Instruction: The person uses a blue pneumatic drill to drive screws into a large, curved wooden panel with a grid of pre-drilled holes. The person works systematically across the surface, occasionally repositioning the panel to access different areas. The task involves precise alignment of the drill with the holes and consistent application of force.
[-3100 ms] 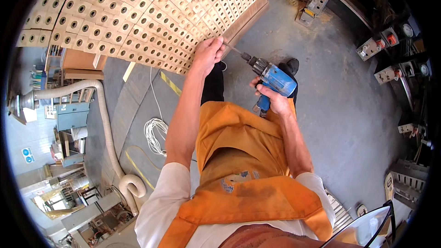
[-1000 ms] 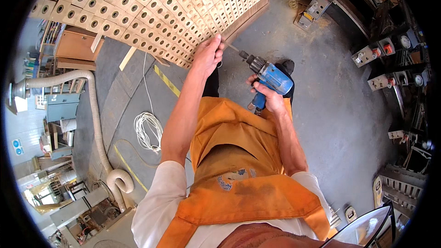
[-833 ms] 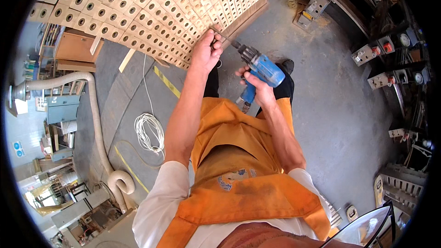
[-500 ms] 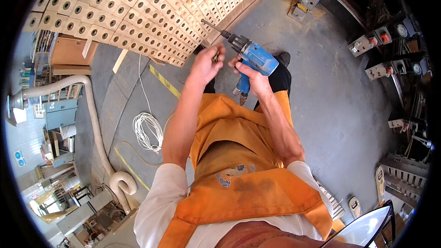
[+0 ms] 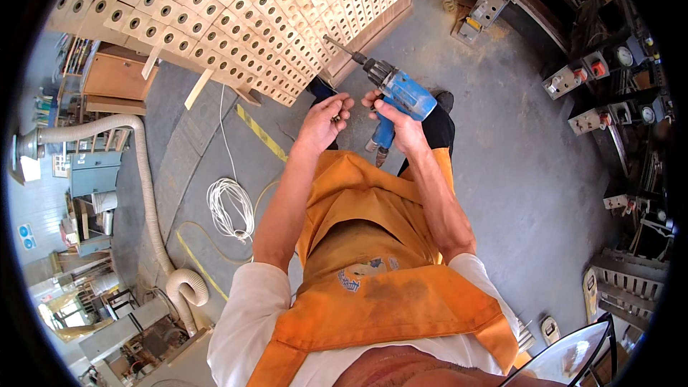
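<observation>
In my right hand point(image 5: 398, 123) is a blue pistol-shaped power driver point(image 5: 408, 94), gripped by its handle. Its long thin bit points up and left toward a stack of pale wooden blocks point(image 5: 247, 36). My left hand point(image 5: 322, 126) is held just left of the driver, apart from it, with its fingers curled around small brass-coloured metal pieces point(image 5: 335, 118), mostly hidden. Right thumb and fingertips sit close by the driver's body; whether they also pinch something small is unclear. Rows of round holes cover the blocks' faces, many with dark metal rings in them, others bare.
A coiled white cord point(image 5: 231, 208) lies on the grey floor at left, near yellow floor tape point(image 5: 261, 134). Beyond it runs a ribbed beige hose point(image 5: 149, 201). Two wooden strips point(image 5: 198, 89) jut from the stack's lower edge. Machinery point(image 5: 588, 72) lines the right side.
My left hand has drawn a little nearer to me, away from the blocks. The driver has shifted slightly right and nearer. The blocks sit slightly farther right in view.
</observation>
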Motion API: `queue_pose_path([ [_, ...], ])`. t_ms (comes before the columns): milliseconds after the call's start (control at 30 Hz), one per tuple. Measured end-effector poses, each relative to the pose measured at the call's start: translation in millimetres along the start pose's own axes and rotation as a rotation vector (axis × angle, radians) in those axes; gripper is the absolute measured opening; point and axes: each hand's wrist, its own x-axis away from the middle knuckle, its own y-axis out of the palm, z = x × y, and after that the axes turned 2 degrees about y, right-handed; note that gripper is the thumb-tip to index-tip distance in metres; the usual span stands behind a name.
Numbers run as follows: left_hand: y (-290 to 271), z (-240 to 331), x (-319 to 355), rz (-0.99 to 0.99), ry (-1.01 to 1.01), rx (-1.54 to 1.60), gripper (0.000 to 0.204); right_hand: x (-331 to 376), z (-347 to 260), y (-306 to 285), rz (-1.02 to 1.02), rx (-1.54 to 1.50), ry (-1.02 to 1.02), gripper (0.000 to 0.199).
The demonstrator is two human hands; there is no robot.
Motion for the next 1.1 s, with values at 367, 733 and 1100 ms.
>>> queue_pose_path([
  [367, 24, 61, -14, -0.083, 0.162, 0.066, 0.023, 30, -1, -47, -0.124, 0.038, 0.120, 0.028],
  [733, 25, 66, -17, -0.078, 0.048, -0.205, 0.026, 33, 14, -51, -0.096, -0.042, 0.149, 0.029],
  [1100, 36, 58, -34, -0.074, 0.231, 0.080, 0.030, 12, 15, 8, 0.004, -0.035, 0.030, 0.023],
])
